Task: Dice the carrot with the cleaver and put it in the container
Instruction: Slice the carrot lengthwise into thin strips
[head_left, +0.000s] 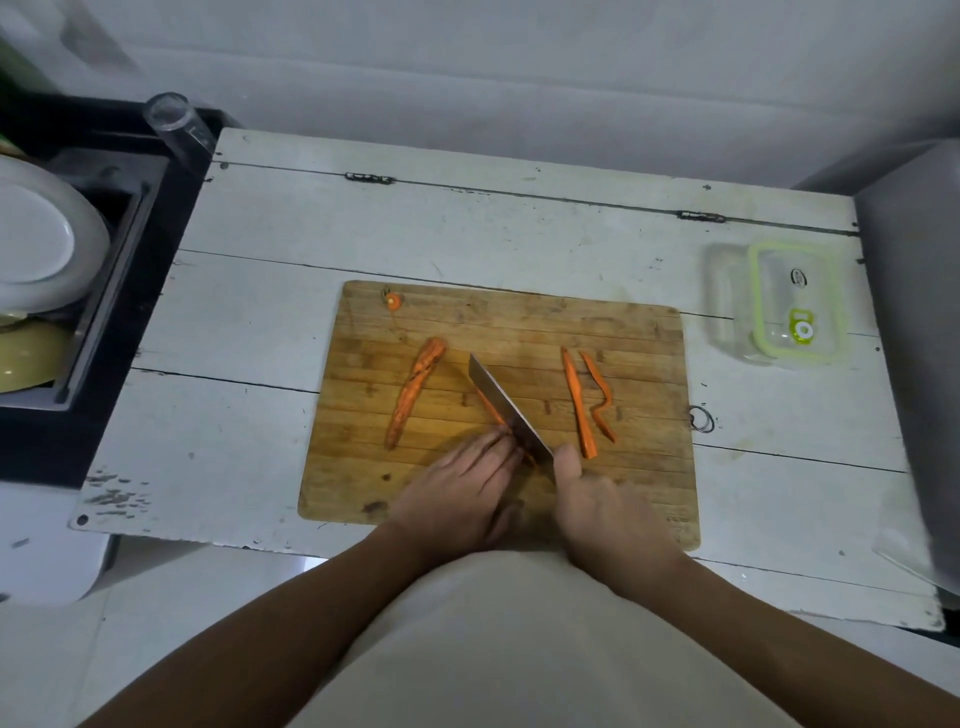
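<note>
A wooden cutting board (519, 332) is laid on a worn white table (291, 228). Near the middle of the board, a carrot piece (491, 408) is pinned down by the left hand (457, 488), whose fingers are held close together with the tips on the near end of the piece. The cleaver (506, 402) is gripped by the right hand (597, 504), the fingers wrapped round the handle, which is hidden under the hand. The blade is set at a slant along the carrot piece, its edge down on it, just beside the left fingertips.

A larger carrot half (415, 389) is seen to the left on the board, apart from the blade. Two thin carrot strips (579, 405) are laid to the right, one straight and one bent. A small round carrot end (393, 300) is left at the far left corner of the board.

The container (779, 306), clear with a green-rimmed lid resting on it, is placed on the table to the right of the board, well apart from the carrot. A clear glass (176, 122) is stood at the far left corner of the table, and white plates (41, 239) are stacked in a dark rack further left.
</note>
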